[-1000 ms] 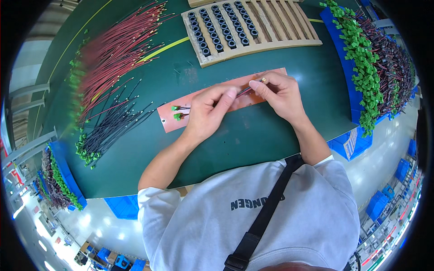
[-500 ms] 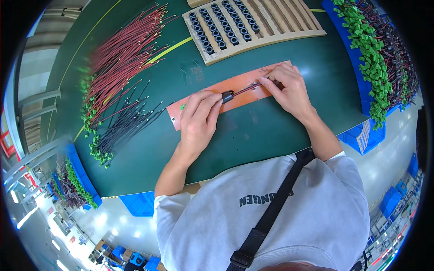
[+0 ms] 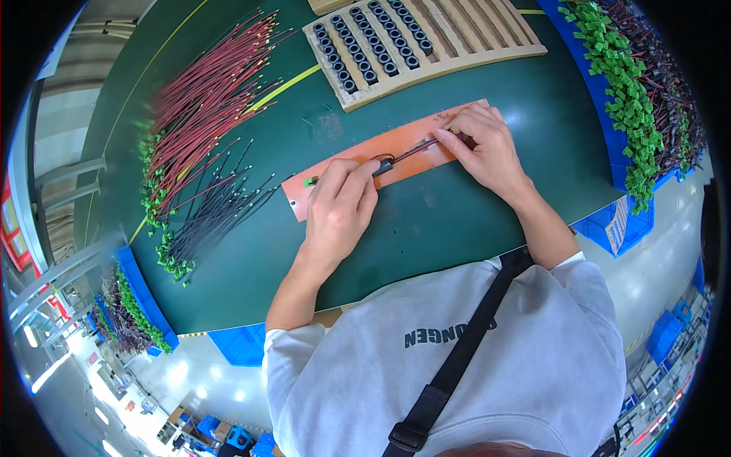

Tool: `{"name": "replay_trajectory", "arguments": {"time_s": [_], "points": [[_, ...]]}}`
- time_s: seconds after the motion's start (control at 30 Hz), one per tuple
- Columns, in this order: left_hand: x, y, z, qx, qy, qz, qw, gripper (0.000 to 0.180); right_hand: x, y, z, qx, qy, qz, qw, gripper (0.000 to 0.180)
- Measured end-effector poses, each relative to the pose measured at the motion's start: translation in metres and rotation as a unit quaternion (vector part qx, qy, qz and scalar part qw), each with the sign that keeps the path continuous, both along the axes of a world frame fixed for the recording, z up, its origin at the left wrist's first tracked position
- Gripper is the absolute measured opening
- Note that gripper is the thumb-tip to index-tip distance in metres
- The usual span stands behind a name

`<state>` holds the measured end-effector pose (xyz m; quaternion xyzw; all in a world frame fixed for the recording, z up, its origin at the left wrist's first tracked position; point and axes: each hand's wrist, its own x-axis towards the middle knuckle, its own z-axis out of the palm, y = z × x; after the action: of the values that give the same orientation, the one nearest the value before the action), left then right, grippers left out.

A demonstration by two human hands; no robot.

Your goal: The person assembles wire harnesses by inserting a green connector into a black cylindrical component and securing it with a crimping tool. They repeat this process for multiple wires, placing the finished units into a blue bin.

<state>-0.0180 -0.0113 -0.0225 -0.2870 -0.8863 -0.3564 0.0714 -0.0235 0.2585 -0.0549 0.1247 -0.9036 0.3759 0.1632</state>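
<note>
Thumb and fingers of my left hand (image 3: 340, 202) pinch a black ring core (image 3: 385, 165) above an orange board (image 3: 411, 164). A thin dark wire loop bulges at the core's upper side. Red and black wires (image 3: 415, 150) run from the core to my right hand (image 3: 487, 148), whose thumb and forefinger are closed on them near the board's right end. The wire ends under the right fingers are hidden. Left of my left hand, a small green connector (image 3: 311, 182) lies on the board.
Bundles of red wires (image 3: 217, 76) and black wires (image 3: 217, 213) with green connectors lie at left on the green table (image 3: 457, 221). A slotted wooden tray (image 3: 457, 65) holds rows of black cores at the back. Blue bins (image 3: 601, 99) of wired green connectors flank the table.
My left fingers have shifted slightly on the core, covering its end differently, and more of the green connector shows. My right hand stays closed on the wires in nearly the same place.
</note>
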Motion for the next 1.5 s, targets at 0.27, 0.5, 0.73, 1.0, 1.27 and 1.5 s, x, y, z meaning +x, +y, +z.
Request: {"name": "replay_trajectory", "arguments": {"time_s": [0.27,0.5,0.73,1.0,1.27,1.5], "points": [[-0.001,0.01,0.007,-0.035,0.041,-0.017,0.998,0.017,0.001,0.0,0.0,0.028,-0.008,-0.008,1.0,0.016],[-0.008,0.01,-0.012,0.008,0.026,-0.022,0.999,0.023,0.002,-0.009,0.001,0.061,0.021,-0.007,0.998,0.015],[-0.014,0.024,-0.029,0.078,-0.028,0.008,0.997,0.03,-0.002,-0.01,0.003,0.041,0.042,0.04,0.997,0.016],[-0.017,0.05,-0.024,0.11,-0.091,0.029,0.989,0.035,-0.002,-0.004,-0.001,0.019,0.025,0.037,0.999,0.016],[-0.028,0.055,-0.023,0.069,0.016,-0.056,0.996,0.024,-0.002,-0.003,-0.004,0.013,0.014,0.043,0.999,0.018],[-0.022,0.057,-0.023,0.097,-0.133,-0.006,0.986,0.048,-0.005,0.0,-0.008,0.019,0.027,0.036,0.999,0.019]]}}
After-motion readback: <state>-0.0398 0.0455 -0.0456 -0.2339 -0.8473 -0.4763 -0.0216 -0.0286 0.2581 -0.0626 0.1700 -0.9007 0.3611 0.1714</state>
